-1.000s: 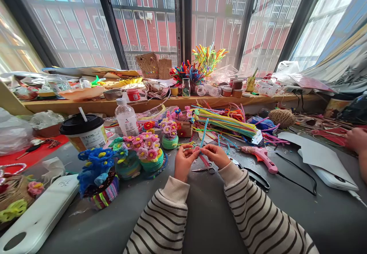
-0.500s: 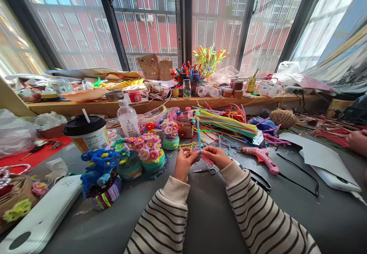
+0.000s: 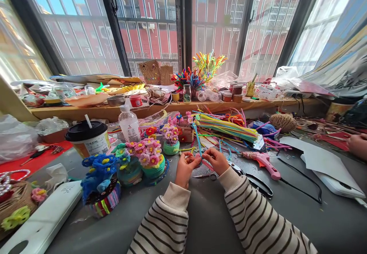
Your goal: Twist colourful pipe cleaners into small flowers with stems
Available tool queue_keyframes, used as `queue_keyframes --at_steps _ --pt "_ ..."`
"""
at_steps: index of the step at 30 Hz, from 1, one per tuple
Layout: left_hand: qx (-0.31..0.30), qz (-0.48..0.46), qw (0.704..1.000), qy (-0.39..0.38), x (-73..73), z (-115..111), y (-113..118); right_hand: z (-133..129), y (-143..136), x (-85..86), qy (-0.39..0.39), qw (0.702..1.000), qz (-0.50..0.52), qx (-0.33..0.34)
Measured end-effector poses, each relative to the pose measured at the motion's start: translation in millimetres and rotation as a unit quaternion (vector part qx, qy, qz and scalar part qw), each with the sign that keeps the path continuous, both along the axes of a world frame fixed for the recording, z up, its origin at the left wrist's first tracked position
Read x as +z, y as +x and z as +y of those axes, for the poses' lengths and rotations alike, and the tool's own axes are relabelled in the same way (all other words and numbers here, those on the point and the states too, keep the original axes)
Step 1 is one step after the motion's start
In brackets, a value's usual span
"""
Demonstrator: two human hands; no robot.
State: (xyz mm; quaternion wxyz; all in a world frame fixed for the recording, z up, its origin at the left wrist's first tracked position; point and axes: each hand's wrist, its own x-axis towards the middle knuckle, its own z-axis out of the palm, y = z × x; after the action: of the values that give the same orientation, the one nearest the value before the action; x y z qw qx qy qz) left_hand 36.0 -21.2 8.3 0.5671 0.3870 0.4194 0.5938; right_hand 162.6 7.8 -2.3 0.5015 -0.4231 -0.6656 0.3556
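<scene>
The left hand (image 3: 185, 168) and right hand (image 3: 217, 160) meet above the gray surface (image 3: 206, 223). The fingers of both hands are pinched together on a pink piece (image 3: 198, 156) and the lower end of a blue pipe cleaner (image 3: 197, 137), which stands nearly upright; the exact join appears too small to resolve. Scissors (image 3: 211, 176) lie beneath the hands. A pink glue gun (image 3: 265, 163) rests to the right. Pots of fuzzy flowers (image 3: 149, 151) stand to the left, near a clear bottle (image 3: 129, 126). Bundled pipe cleaners (image 3: 229, 126) lie behind the hands.
</scene>
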Motion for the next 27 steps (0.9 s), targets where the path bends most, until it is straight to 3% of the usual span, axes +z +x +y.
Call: queue_keyframes --at_steps 4,10,13,18,22,27 --pt "-0.009 0.021 0.999 0.023 0.7 0.1 -0.3 0.6 2.3 0.1 -0.015 1.0 -0.016 0.014" --pt "-0.037 0.022 0.999 0.007 3.9 0.5 -1.9 2.0 8.2 2.0 -0.152 0.984 0.031 0.092" --pt "-0.048 -0.008 0.999 -0.02 5.5 -0.1 -2.3 2.2 7.5 0.5 -0.227 0.956 0.124 0.139" --pt "-0.073 -0.046 0.993 -0.075 7.3 -0.2 -2.3 -0.1 1.8 -3.8 -0.315 0.885 0.274 0.204" --pt "-0.069 -0.053 0.995 -0.044 9.3 -2.3 0.0 -2.0 -2.8 -5.8 -0.338 0.857 0.315 0.227" --pt "-0.067 -0.068 0.995 -0.01 8.3 -3.9 1.9 -5.6 -8.3 -2.0 -0.329 0.835 0.388 0.208"
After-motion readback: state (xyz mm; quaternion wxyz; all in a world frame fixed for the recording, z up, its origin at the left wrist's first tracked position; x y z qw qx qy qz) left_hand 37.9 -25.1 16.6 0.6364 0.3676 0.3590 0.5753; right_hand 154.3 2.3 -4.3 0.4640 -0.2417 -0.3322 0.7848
